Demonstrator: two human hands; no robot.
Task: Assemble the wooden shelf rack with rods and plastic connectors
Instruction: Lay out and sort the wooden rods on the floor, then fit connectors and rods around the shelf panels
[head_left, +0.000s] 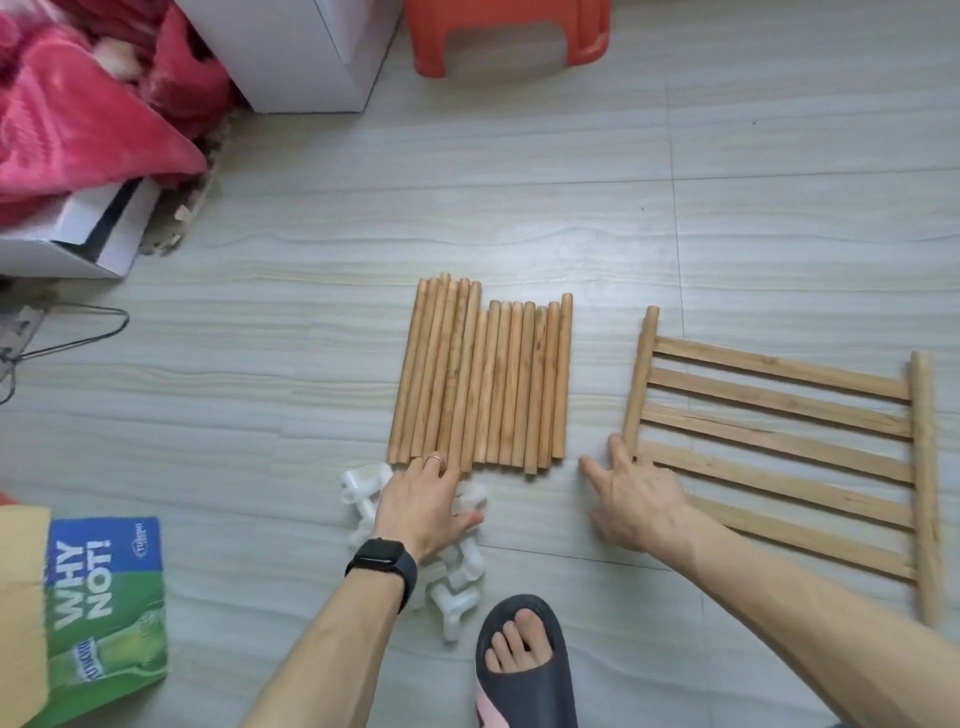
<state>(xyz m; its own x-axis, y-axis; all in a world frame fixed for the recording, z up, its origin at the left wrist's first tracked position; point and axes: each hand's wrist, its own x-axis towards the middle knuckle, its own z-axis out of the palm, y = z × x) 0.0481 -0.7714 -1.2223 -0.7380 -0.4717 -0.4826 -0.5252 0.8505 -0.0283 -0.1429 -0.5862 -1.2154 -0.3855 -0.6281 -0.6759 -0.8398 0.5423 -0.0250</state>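
Note:
Several wooden rods (483, 374) lie side by side on the floor in the middle of the view. Just below them sits a heap of white plastic connectors (457, 582). My left hand (426, 504) lies flat over that heap, fingers straight and reaching the near ends of the rods. To the right lies a slatted wooden shelf panel (779, 447) with two round side rails. My right hand (634, 499) rests open on the floor by the panel's near left corner, fingers spread, touching the left rail's end.
An orange plastic stool (509, 36) and a white cabinet (291, 57) stand at the back. A red blanket (78, 104) and a white box (83, 234) are at the left. A green-blue bag (104, 603) lies bottom left. My slippered foot (524, 660) is near the connectors.

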